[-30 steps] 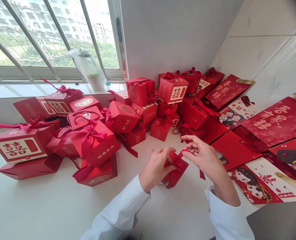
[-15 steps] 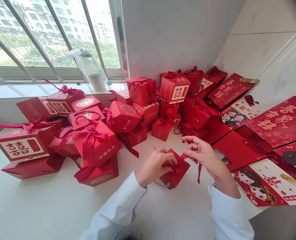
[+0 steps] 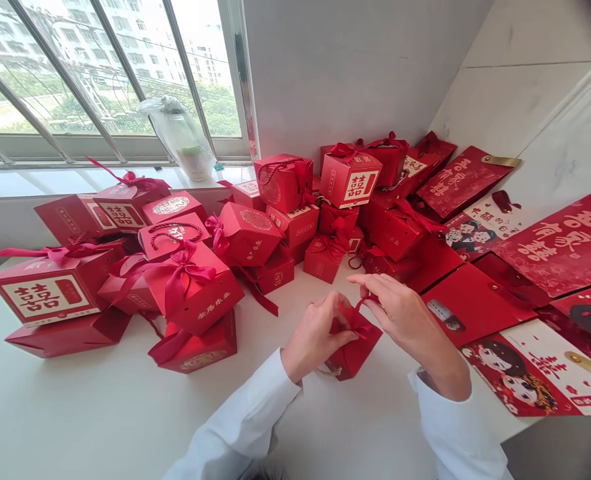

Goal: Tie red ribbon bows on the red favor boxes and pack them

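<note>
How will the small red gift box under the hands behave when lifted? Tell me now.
The small red gift box looks like folded card, so it is probably light and could dent if squeezed. The stacked boxes hold their shape, suggesting moderate stiffness. Its ribbon will likely flop loosely.

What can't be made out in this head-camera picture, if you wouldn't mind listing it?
Head view: the ribbon knot on the small red box is partly hidden by the left hand and right hand.
Head view: the contents of the clear plastic bag are blurred by its film.
Head view: the red gift bag is cut off by the right edge.
</note>
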A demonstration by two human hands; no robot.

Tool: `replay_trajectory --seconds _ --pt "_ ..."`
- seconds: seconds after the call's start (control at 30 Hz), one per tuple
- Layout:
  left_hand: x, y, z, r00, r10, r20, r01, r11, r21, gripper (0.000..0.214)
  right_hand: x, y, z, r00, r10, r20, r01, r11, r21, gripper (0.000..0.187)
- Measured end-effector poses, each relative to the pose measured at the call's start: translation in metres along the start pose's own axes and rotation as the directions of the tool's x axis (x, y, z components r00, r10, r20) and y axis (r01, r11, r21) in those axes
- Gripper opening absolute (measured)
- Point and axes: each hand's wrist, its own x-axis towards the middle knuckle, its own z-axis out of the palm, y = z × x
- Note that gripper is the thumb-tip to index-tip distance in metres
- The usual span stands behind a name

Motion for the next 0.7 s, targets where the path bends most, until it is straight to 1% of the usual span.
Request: replay_trajectory --seconds 0.07,0.1,0.13,0.2,0.23,0.3,0.4,0.5,0.57,0.63,0.67,0.7 --pt "0.000 0.000 0.002 0.999 -0.035 -0.027 0.034 0.999 -0.028 0.037 -0.002 -0.008 0.000 0.998 -0.051 -0.038 0.050 0.998 -0.040 0.041" --pt "0.000 0.000 0.003 0.999 -0.037 -0.040 0.036 0.999 -0.014 0.036 -0.004 -0.013 0.000 0.995 -0.081 -0.050 0.078 0.995 -0.060 0.040" --pt "0.000 0.001 0.004 0.998 -0.031 -0.055 0.032 0.999 0.015 0.029 -0.006 -0.017 0.000 0.992 -0.112 -0.060 0.107 0.991 -0.080 0.040" --pt "0.000 0.001 0.004 0.995 -0.016 -0.097 0.024 0.997 0.076 0.009 -0.012 -0.026 0.001 0.981 -0.177 -0.079 0.167 0.978 -0.125 0.041" --pt "0.000 0.002 0.005 0.993 -0.011 -0.120 0.023 0.995 0.096 0.006 -0.015 -0.030 0.002 0.976 -0.202 -0.086 0.188 0.970 -0.151 0.042" --pt "-0.001 0.002 0.005 0.986 -0.015 -0.165 0.035 0.992 0.119 0.013 -0.024 -0.036 0.005 0.966 -0.234 -0.107 0.209 0.956 -0.205 0.043" --pt "-0.001 0.002 0.006 0.978 -0.029 -0.207 0.054 0.992 0.117 0.014 -0.039 -0.040 0.013 0.963 -0.244 -0.116 0.211 0.947 -0.242 0.047" --pt "-0.002 0.002 0.009 0.972 -0.038 -0.233 0.067 0.991 0.117 0.013 -0.053 -0.036 0.021 0.975 -0.210 -0.074 0.189 0.958 -0.216 0.044" --pt "-0.002 0.002 0.011 0.967 -0.038 -0.250 0.072 0.989 0.131 0.014 -0.060 -0.030 0.025 0.984 -0.167 -0.063 0.156 0.977 -0.146 0.034" --pt "-0.002 0.002 0.013 0.966 -0.036 -0.255 0.073 0.988 0.136 0.015 -0.065 -0.026 0.026 0.990 -0.092 -0.111 0.090 0.996 -0.025 0.022" --pt "-0.002 0.002 0.013 0.967 -0.036 -0.253 0.073 0.988 0.137 0.014 -0.066 -0.025 0.026 0.987 -0.023 -0.159 0.031 0.999 0.045 0.018" --pt "-0.002 0.002 0.014 0.967 -0.038 -0.251 0.074 0.988 0.136 0.013 -0.067 -0.024 0.025 0.975 0.072 -0.209 -0.048 0.992 0.118 0.016"
